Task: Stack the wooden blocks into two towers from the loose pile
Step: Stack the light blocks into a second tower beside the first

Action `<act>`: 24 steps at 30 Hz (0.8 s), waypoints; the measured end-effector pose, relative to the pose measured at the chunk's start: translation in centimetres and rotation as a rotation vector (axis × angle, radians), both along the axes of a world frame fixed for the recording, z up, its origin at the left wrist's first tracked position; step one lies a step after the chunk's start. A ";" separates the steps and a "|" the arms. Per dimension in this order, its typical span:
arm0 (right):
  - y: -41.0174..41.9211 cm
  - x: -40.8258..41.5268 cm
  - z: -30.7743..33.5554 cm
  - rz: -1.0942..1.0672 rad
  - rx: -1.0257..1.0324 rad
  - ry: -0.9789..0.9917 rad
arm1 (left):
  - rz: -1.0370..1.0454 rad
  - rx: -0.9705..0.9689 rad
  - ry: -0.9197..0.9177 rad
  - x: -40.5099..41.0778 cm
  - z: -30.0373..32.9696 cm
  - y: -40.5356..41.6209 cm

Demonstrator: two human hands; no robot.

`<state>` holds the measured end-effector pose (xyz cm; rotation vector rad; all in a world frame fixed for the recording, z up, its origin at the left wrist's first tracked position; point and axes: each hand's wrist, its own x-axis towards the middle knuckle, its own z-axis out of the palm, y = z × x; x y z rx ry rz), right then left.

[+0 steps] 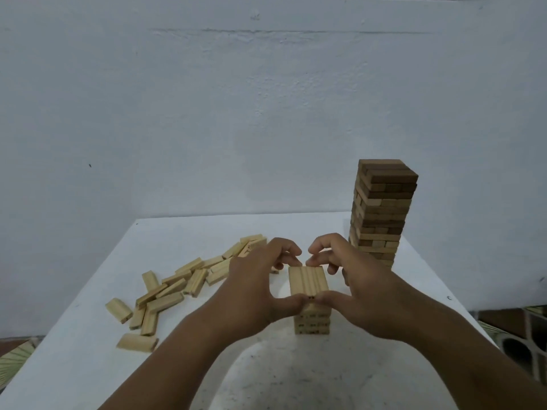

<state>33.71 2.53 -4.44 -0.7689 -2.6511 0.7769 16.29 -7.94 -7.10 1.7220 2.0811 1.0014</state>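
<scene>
A short tower of pale wooden blocks (309,287) stands in the middle of the white table (183,232). My left hand (254,288) and my right hand (361,288) close around its top layer from both sides: both thumbs press the near end of that layer, and the curled fingers reach over its far end. A tall tower (381,211), darker at the top, rises at the back right. The loose pile of blocks (177,285) lies spread across the table's left side.
A bluish-white wall stands right behind the table. Patterned floor tiles (527,338) show past the table's right edge, and a woven mat (14,356) past its left edge.
</scene>
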 end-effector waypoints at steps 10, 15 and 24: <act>0.6 0.4 -1.4 -0.010 -0.028 -0.025 | 0.028 -0.095 0.028 0.8 -1.0 0.4; 0.7 0.4 -1.9 -0.010 -0.041 -0.033 | 0.022 -0.129 0.029 1.0 -1.2 0.4; 0.7 0.3 -1.8 -0.014 -0.047 -0.035 | 0.014 -0.146 0.042 0.9 -1.2 0.5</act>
